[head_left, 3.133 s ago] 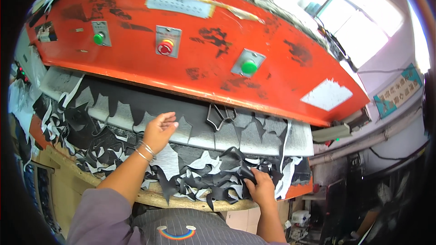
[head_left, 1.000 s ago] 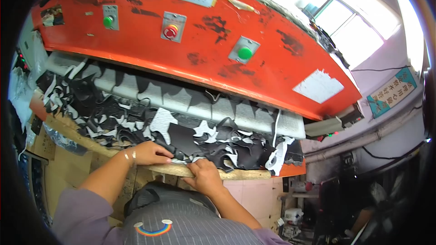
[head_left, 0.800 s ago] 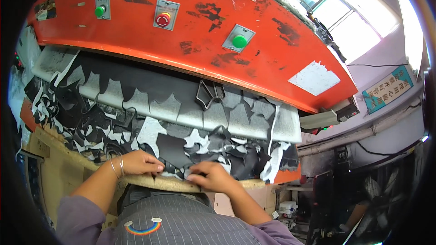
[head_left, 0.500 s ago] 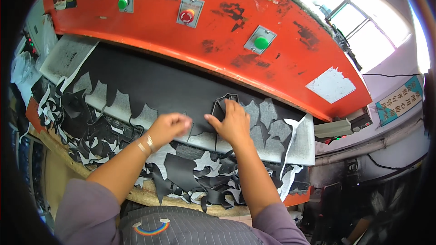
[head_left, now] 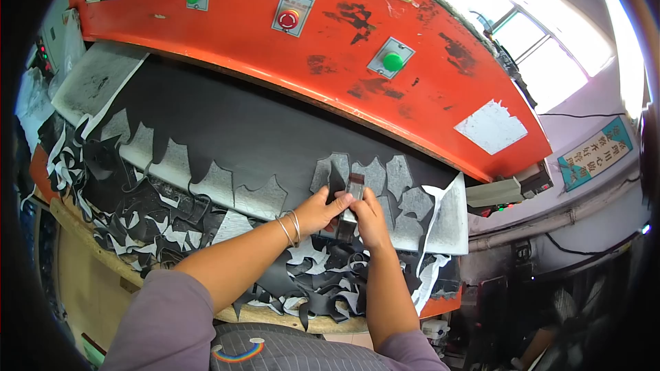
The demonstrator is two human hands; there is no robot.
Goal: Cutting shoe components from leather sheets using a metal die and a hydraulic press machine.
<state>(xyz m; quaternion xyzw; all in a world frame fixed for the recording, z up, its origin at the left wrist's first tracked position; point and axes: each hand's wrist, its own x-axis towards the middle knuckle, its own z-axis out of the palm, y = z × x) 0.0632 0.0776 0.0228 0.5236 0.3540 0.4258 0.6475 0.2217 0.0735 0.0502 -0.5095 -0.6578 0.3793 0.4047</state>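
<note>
Between my two hands, low over the front of the board, is a metal cutting die, tipped up on its edge. My left hand grips its left side, thumb pressed across it. From the right, my right hand closes around it too, with fingers bent. Parts of the die are hidden behind my fingers. Beyond the hands lies a black leather-like sheet with a jagged near edge. Through cut-out shapes in it the grey-white board underneath shows.
The orange beam of a press spans the far side, carrying two green buttons and a red stop button. Black and white scraps are heaped along the near edge, above a wooden rail.
The die has come off the sheet toward me and been tilted, baring a cut-out gap where it stood. My left hand has moved right to join my right hand on it.
</note>
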